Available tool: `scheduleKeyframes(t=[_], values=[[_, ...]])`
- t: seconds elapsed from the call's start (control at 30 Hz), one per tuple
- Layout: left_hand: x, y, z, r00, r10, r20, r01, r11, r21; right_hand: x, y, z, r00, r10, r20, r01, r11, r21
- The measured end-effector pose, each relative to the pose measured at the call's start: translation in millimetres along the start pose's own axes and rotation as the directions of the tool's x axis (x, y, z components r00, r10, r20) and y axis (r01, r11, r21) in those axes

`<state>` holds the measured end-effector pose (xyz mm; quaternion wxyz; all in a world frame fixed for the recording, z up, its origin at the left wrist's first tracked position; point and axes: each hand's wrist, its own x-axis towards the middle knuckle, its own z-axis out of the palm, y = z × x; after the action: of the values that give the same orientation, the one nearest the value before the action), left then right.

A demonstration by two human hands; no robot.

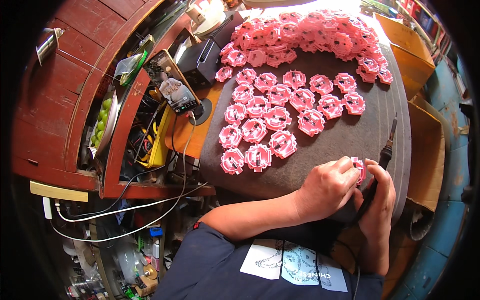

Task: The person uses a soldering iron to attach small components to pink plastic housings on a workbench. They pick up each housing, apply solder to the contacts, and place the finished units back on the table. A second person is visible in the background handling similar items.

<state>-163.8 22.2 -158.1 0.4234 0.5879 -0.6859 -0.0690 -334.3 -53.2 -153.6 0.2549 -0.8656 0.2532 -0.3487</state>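
My left hand (327, 186) is closed, its fingers pinching a pink plastic part (358, 169) near the right front of the dark grey work surface (305, 160). Close beside it, my right hand (378, 202) is wrapped round a soldering iron (385, 156), whose thin tip points up and away from me. The right fingertips also come up to the pink part; most of that part is hidden by both hands. Loose rows of similar pink parts (258, 157) with small dark pieces inside lie to the left, and a large pile of them (305, 32) covers the far end.
Cardboard boxes (425, 150) stand along the right edge. At the left are a phone (172, 82) on a stand, a black box-shaped device (200, 62) and white cables (145, 210). A solder spool (48, 47) and a dish of green fruit (103, 120) sit by the red wooden cabinet (65, 110).
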Motion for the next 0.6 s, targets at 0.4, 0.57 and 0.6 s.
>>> scheduleKeyframes(t=[0.4,0.57,0.6], values=[[-0.1,-0.2,0.3,1.0,-0.01,0.002,0.01,1.0,-0.012,1.6,0.1,3.5,0.997,-0.069,-0.025,0.068,0.997,-0.038],[-0.8,-0.3,0.2,1.0,-0.013,0.012,0.013,1.0,-0.005,1.4,0.5,5.6,0.995,-0.093,-0.038,0.091,0.994,-0.056],[0.3,0.7,0.7,1.0,-0.014,0.016,0.014,1.0,-0.006,1.9,0.2,3.9,0.995,-0.096,-0.039,0.094,0.994,-0.058]])
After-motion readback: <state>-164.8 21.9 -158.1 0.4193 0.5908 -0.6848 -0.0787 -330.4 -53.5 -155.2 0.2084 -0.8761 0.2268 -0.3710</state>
